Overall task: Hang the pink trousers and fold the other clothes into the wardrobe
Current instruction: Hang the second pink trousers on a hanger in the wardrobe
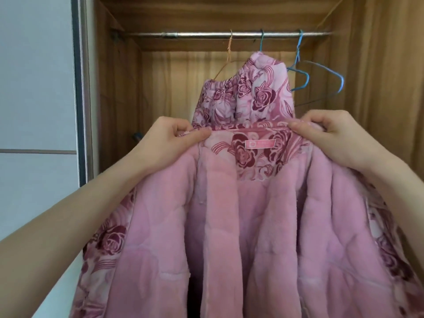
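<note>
**A:** Since the trousers (243,92) look hung already, on a hanger off the rail (229,34) inside the wardrobe (119,88), guessing the hanging half is done? Can't see how they sit on the hanger though, just the floral waist end poking up.

**B:** Yep, looks that way. Folding half barely started by the look of it. Jacket (241,226) held up wide open right in front of the wardrobe, fleece lining facing the camera, label showing under the collar. Not folded, not on any shelf yet. No idea how many other clothes are left, none in view.

**A:** Hands?

**B:** Both up at collar height, arms stretched forward and a bit apart. Left hand (169,141) pinching the collar edge at one end, thumb on the near side, fingers (181,127) curled over the top. Right hand (332,136) same deal at the other end, thumb flat along the edge, rest tucked behind the fabric. Collar pulled fairly taut between them, body of the jacket drooping down out of frame.

**A:** Spare hangers up there too?

**B:** Couple of blue ones (321,76) to the right of the trousers, plus a thin orange one to the left. Probably not needed, since the jacket is meant to get folded.
</note>
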The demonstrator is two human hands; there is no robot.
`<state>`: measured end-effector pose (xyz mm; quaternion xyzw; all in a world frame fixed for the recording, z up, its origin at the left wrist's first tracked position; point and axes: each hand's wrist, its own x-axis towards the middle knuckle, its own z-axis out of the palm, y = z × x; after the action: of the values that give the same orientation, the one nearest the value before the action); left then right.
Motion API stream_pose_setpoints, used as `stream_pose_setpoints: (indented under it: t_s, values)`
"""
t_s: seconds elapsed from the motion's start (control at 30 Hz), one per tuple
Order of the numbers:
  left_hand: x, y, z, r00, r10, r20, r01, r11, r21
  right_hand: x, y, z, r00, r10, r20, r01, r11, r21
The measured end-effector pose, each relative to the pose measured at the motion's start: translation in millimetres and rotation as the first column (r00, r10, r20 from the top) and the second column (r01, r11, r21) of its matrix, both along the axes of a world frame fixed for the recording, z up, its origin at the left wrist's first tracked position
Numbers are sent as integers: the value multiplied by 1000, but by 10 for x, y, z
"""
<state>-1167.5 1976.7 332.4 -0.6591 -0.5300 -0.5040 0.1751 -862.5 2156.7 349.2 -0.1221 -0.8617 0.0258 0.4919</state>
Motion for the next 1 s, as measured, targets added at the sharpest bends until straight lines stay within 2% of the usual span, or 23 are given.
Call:
stream_pose_setpoints:
  t_s: [0.1,0.23,0.43,0.53,0.6,0.67,0.73,0.87,1.0]
  values:
    - [12,115,100,999,17,-34,-16,1000,21,58,48,-8,1000,19,-22,-20,999,-43]
    - [48,244,226,995,96,-38,-89,985,147,69,112,28,999,22,-31,-23,999,-36]
    - [200,462,376,986,167,-11,-159,952,260,139,253,45,998,-52,-34,51,998,-32]
    - [271,556,478,983,179,-34,-161,939,304,128,301,82,978,-100,-184,98,995,-19]
    - [332,608,530,980,184,-70,-154,938,311,115,336,203,926,-125,-357,142,990,23]
    - [402,651,557,978,183,-96,-145,939,312,73,331,414,881,-155,-447,206,976,68]
    - [443,684,572,975,199,-103,-157,935,319,-19,367,667,881,-185,-435,256,961,109]
    - [390,723,601,970,214,-117,-169,936,310,-283,458,1113,903,-300,-306,356,923,144]
    - [315,740,605,969,201,-145,-149,941,305,-541,546,1342,833,-542,-107,551,829,96]
